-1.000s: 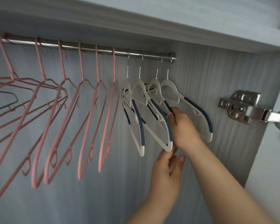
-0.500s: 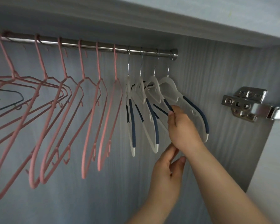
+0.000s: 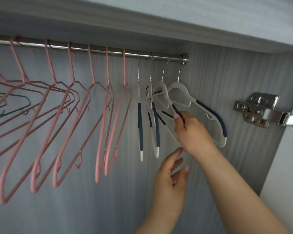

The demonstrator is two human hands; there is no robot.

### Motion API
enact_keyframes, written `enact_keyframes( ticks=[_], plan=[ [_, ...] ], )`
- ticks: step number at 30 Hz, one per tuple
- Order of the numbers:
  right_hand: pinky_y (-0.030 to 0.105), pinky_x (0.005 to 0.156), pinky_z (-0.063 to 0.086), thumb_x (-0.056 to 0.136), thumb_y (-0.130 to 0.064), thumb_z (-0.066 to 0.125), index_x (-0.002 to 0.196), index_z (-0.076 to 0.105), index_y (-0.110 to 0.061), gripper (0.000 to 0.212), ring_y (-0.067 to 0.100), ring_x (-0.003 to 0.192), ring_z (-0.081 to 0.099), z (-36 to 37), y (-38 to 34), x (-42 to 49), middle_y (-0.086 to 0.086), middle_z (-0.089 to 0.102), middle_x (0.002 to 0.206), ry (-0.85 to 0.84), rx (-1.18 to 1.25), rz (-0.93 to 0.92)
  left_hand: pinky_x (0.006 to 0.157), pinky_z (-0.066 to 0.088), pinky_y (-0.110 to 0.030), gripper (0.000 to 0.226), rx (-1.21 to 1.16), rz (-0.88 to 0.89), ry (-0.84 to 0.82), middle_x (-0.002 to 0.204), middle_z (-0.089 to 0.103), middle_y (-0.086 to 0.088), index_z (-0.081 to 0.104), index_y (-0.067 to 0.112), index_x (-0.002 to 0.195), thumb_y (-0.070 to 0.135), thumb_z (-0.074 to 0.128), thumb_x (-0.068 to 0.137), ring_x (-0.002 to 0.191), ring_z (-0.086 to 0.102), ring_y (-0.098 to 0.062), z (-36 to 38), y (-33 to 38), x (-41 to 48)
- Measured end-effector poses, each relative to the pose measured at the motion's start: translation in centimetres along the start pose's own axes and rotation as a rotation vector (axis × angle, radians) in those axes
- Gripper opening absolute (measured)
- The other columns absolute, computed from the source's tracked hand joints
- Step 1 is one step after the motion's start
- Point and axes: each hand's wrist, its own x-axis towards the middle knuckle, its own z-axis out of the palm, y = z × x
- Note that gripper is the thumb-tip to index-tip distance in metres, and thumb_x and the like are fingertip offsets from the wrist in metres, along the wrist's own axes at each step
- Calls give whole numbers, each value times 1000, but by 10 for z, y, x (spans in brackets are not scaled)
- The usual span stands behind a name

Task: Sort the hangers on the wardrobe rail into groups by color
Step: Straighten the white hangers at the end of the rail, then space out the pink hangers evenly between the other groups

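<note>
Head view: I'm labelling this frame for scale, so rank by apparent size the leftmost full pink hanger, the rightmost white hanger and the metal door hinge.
1. Leftmost full pink hanger, though nearness to the camera inflates it.
2. Rightmost white hanger.
3. Metal door hinge.

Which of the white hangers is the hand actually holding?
The third white hanger from the left: the right hand grips its navy-padded arm. The other three hang free, untouched.
</note>
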Motion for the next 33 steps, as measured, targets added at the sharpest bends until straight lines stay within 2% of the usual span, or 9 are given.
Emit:
enact_keyframes(
  ticks=[4, 8, 13, 15, 18, 23, 25, 28, 33],
  plan=[
    [36, 89, 41, 95, -36, 35, 126, 47, -7, 43, 33, 113, 50, -9, -6, -4, 16, 55, 122, 163, -232, -93, 66, 42, -3, 17, -34, -23, 160, 93, 64, 8, 60, 23, 94, 11, 61, 83, 85, 58, 7, -9, 1, -5],
    [26, 87, 39, 91, -23, 49, 119, 56, -9, 32, 28, 106, 53, -24, -34, -10, 12, 56, 117, 377, -104, -351, 62, 42, -5, 13, -60, -46, 215, 87, 62, 7, 57, 20, 89, 10, 62, 82, 76, 58, 3, -15, 4, -12],
    [28, 75, 40, 93, -30, 44, 125, 45, -9, 38, 30, 103, 55, -13, -65, -9, 16, 51, 124, -20, -260, -159, 59, 41, -5, 16, -66, -52, 224, 91, 60, 5, 56, 18, 87, 4, 62, 81, 70, 58, 4, -22, 8, -22],
    [26, 68, 38, 94, -32, 40, 127, 39, -6, 41, 24, 91, 55, -6, -68, -9, 13, 56, 112, -122, -323, -101, 59, 42, -6, 18, -55, -45, 238, 92, 61, 3, 56, 18, 86, 3, 62, 80, 67, 57, 4, -28, 8, -26],
    [24, 45, 27, 95, -25, 36, 127, 34, -4, 38, 9, 55, 39, 5, -67, -9, 1, 47, 71, -178, -277, -39, 59, 42, -5, 17, -41, -28, 263, 93, 63, 2, 57, 18, 85, 3, 63, 80, 65, 57, 3, -36, 10, -29],
    [23, 40, 25, 94, -11, 33, 120, 39, 0, 29, 10, 49, 36, 14, -66, -8, 0, 43, 64, -119, -200, 3, 56, 42, -7, 16, -36, -6, 284, 93, 62, -2, 58, 16, 85, 3, 64, 79, 62, 56, 1, -44, 9, -32],
    [26, 46, 34, 94, -13, 33, 117, 42, -2, 27, 17, 55, 46, 14, -66, -9, 1, 46, 65, -109, -170, 17, 55, 42, -7, 13, -49, -17, 295, 89, 63, 0, 59, 16, 82, 7, 66, 77, 61, 56, 1, -46, 10, -34],
    [32, 65, 42, 96, -25, 33, 122, 39, -4, 34, 36, 86, 59, 9, -67, -12, 18, 63, 96, -102, -187, 38, 54, 43, -7, 17, -61, -42, 299, 80, 67, 9, 64, 25, 76, 9, 69, 73, 60, 57, 1, -51, 11, -39],
    [42, 90, 40, 93, -27, 42, 138, 32, -7, 51, 41, 118, 44, -1, -66, -29, 22, 44, 133, 93, -240, -145, 53, 43, -9, 13, 61, 0, 245, 59, 62, 21, 64, 40, 63, 32, 69, 54, 54, 57, 1, -65, 21, -51]
  ],
)
